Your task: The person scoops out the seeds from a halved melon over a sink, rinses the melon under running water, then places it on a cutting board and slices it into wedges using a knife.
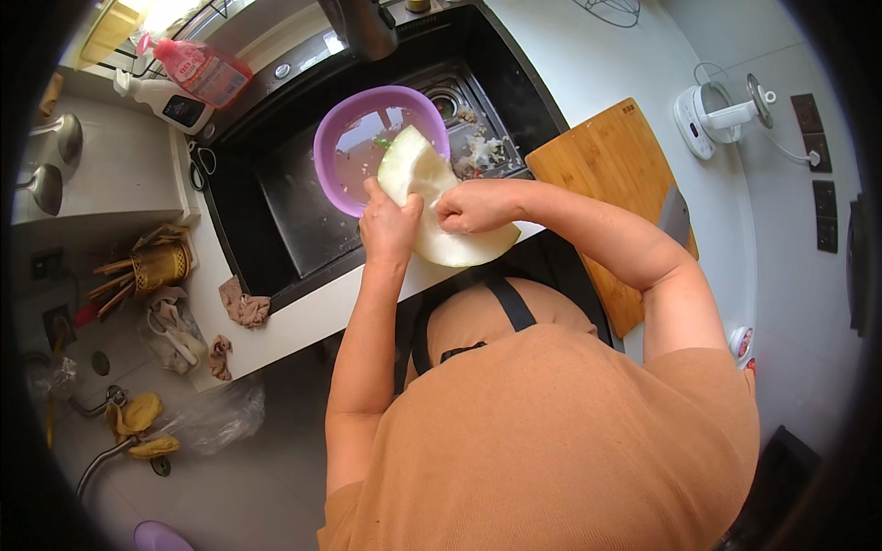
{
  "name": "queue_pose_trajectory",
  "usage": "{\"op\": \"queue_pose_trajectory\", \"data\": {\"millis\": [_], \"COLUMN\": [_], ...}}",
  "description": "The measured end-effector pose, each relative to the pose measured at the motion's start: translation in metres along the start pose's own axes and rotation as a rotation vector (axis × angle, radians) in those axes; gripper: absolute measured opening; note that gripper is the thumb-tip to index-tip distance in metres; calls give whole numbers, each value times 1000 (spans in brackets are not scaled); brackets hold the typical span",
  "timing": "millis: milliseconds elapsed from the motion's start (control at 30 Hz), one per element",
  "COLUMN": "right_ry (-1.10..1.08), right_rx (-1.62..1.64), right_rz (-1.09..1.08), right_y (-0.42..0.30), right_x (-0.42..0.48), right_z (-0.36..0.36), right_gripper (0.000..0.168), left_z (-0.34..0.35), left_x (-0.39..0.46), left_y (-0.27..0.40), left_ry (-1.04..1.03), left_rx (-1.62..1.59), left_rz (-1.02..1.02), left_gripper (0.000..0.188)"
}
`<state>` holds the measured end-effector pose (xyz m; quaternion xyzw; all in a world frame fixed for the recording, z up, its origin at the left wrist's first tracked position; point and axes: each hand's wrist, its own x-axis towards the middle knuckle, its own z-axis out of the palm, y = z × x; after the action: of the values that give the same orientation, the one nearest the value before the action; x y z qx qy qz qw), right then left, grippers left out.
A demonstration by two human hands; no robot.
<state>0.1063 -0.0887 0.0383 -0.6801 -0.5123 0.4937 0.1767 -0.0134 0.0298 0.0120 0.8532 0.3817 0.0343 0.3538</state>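
Observation:
My left hand [389, 224] grips the left edge of a large piece of winter melon [465, 248], pale green outside and white within. The curled fingers of my right hand [475, 206] press into the melon's hollow; whether they hold anything is hidden. The melon's upper tip overlaps a purple plastic basin [326, 148] holding cloudy water, with seeds and a green scrap in it. The basin sits in a black sink [289, 241]. White pulp and seeds [482, 151] lie on the sink floor beside the basin, near the drain.
To the right lies a wooden cutting board [586, 162] with a cleaver [674, 213] on it. A dark faucet [362, 31] stands behind the sink. A red soap bottle [207, 72], a white spray bottle [172, 103] and scissors [200, 165] are at left. Brown rags [244, 304] lie on the front edge.

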Motion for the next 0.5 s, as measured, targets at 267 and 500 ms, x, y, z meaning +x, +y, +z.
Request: {"op": "queue_pose_trajectory", "data": {"millis": [267,500], "right_ry": [91,-114], "right_rx": [-128,191], "right_rz": [-97,-43], "right_y": [-7,7], "right_x": [6,-6], "right_z": [14,-31], "right_gripper": [23,16], "left_z": [-3,0], "left_x": [0,-2], "left_y": [5,0], "left_ry": [-38,9], "left_rx": [22,-13], "left_rz": [-55,-18], "left_gripper": [52,50]}}
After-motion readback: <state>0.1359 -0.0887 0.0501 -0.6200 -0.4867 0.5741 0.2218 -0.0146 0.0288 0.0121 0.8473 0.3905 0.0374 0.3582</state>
